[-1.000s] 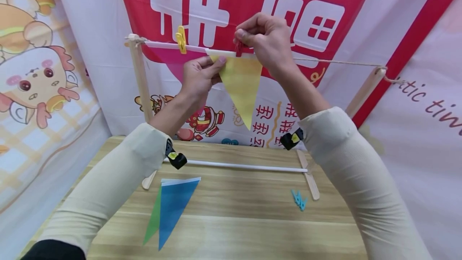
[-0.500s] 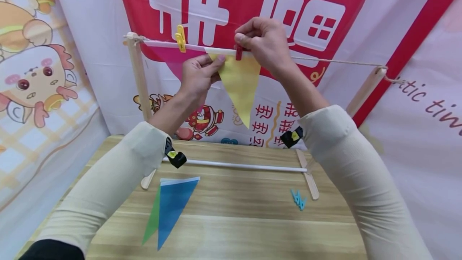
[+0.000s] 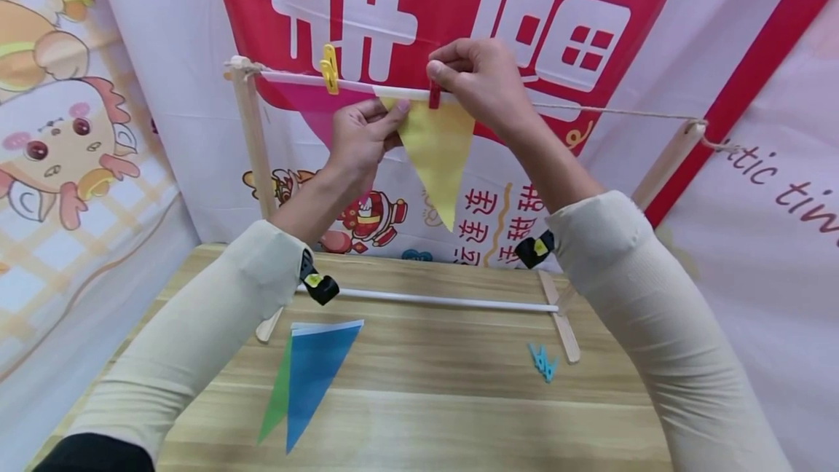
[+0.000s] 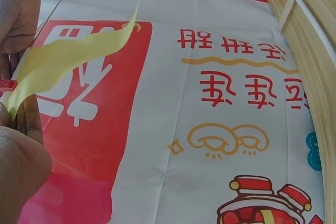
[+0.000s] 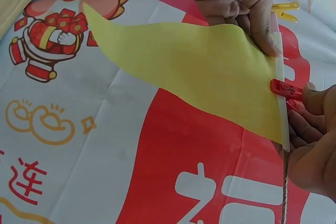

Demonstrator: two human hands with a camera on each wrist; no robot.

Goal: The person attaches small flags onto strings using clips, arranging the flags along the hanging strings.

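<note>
A yellow triangular flag (image 3: 435, 159) (image 5: 199, 72) (image 4: 68, 56) hangs from a string (image 3: 616, 113) stretched between two wooden posts. My left hand (image 3: 363, 133) pinches the flag's upper left corner. My right hand (image 3: 481, 79) pinches a red clothespin (image 3: 434, 93) (image 5: 286, 88) over the flag's white top band. A pink flag (image 3: 314, 108) hangs further left under a yellow clothespin (image 3: 328, 68) (image 5: 285, 9).
On the wooden table (image 3: 446, 414) lie a blue flag (image 3: 314, 374) over a green one (image 3: 278, 395), a blue clothespin (image 3: 542, 363) at the right, and the frame's white base rod (image 3: 446, 302). Printed cloth banners hang behind and at both sides.
Almost nothing moved. My right hand and the red clothespin sank slightly onto the string; the left hand kept its hold on the flag corner.
</note>
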